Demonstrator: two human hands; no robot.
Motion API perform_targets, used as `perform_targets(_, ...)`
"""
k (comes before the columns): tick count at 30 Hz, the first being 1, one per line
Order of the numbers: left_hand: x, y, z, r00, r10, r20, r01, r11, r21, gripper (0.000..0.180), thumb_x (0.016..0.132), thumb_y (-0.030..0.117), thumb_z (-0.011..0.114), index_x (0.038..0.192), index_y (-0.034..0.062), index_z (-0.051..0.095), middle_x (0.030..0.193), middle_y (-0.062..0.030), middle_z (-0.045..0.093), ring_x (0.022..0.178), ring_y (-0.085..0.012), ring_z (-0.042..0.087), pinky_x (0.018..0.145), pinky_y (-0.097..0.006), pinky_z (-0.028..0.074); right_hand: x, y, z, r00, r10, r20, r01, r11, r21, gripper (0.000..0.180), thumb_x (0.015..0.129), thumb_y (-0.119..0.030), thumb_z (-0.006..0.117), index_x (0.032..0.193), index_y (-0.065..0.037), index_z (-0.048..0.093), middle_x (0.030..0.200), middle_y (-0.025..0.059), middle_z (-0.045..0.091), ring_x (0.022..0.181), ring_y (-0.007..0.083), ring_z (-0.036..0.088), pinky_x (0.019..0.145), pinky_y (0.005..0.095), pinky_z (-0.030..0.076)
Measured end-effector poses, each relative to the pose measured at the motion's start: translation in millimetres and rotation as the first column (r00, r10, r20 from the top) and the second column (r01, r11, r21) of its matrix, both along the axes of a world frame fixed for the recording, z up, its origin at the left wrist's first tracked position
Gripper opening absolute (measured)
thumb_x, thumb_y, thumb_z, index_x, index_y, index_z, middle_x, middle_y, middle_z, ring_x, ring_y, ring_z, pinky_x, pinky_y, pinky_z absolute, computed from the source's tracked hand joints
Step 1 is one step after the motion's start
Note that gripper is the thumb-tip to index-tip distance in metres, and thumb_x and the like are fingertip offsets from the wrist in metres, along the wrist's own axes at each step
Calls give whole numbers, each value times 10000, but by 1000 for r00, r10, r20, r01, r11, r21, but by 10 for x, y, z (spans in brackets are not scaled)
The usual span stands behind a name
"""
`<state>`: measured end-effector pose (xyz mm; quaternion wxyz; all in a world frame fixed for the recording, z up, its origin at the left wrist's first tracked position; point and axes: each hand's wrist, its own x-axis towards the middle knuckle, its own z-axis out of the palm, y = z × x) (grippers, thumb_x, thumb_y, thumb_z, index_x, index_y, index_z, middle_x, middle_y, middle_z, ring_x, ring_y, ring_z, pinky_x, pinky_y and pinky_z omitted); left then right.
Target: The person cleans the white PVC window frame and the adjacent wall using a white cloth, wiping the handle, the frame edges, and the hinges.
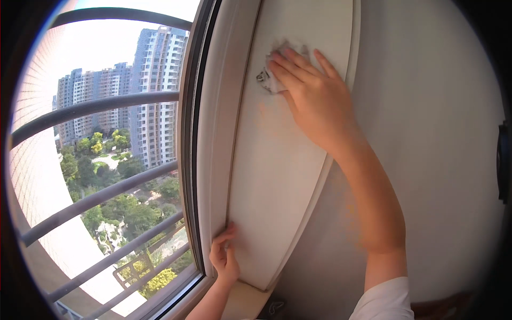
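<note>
My right hand [314, 96] reaches high on the white panel [277, 160] beside the window. Under its outstretched fingers a crumpled white-grey cloth [272, 80] with a small dark print is held pressed to the panel. The cloth's upper edge is blurred, and much of it is hidden by the fingers. Lower down, my left hand [225, 256] rests against the window frame [213, 202], near where the frame meets the panel. Its fingers are loosely bent and partly apart, with nothing seen in them.
On the left, dark metal bars [101, 104] cross outside the window, with trees and tall buildings [154, 80] beyond. A pale wall [426, 133] fills the right side. Below the panel lies a ledge [242, 301], with a dark object [274, 308] beside it.
</note>
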<state>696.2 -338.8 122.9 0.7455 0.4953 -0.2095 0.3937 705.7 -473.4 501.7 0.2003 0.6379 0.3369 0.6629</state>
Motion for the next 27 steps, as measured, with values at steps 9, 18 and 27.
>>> perform_targets(9, 19, -31, -7, 1000, -21, -23, 22, 998, 63, 260, 937, -85, 432, 1166, -34, 544, 1354, -227, 582, 1297, -277, 553, 1122, -394, 386, -129, -121, -213, 990, -127, 65, 121, 988, 100, 431, 875, -149, 673, 1269, 19, 625, 1343, 143, 628, 1342, 264, 517, 1199, 419, 298)
perform_targets(18, -20, 133, 28, 989, -5, 145, -11, 994, 113, 314, 1041, 82, 354, 1286, -83, 458, 1410, -328, 511, 1365, -393, 481, 1147, -481, 354, -45, 285, -2030, 914, -382, -136, 348, 911, -221, 498, 908, -272, 577, 1321, 5, 599, 1413, 142, 567, 1408, 273, 436, 1232, 438, 238)
perform_targets(27, -222, 284, -154, 992, 99, 76, -109, 983, 145, 305, 1020, 17, 395, 1307, -50, 473, 1419, -270, 522, 1375, -334, 480, 1152, -452, 357, -281, -387, -906, 999, 9, -36, 4, 947, 323, 476, 838, -103, 692, 1312, -100, 642, 1359, -5, 628, 1376, 212, 481, 1169, 558, 309)
